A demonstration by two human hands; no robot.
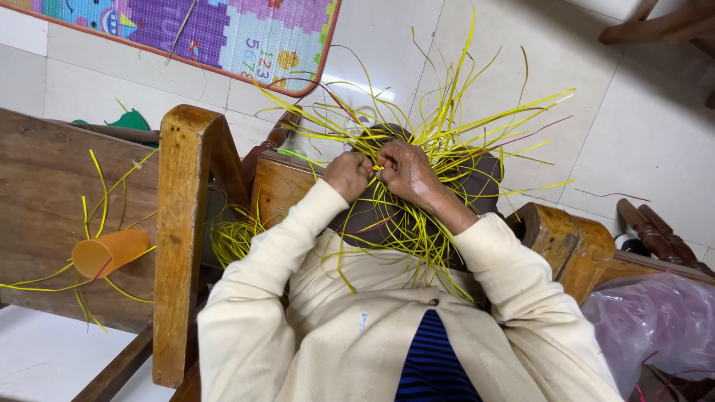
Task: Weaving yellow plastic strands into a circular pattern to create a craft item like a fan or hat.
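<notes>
Above our lap, our left hand (pixel 347 174) and right hand (pixel 406 171) both pinch yellow strips (pixel 447 138) over a dark round form (pixel 477 186). An orange cup (pixel 110 251) lies on the wooden chair (pixel 45 201) at left.

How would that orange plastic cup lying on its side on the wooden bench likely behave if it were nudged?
The orange cup lies on its side on the wooden bench, so it would probably roll, curving because it tapers. It looks thin-walled and empty, so likely light. Loose yellow strips around it might snag it.
</notes>
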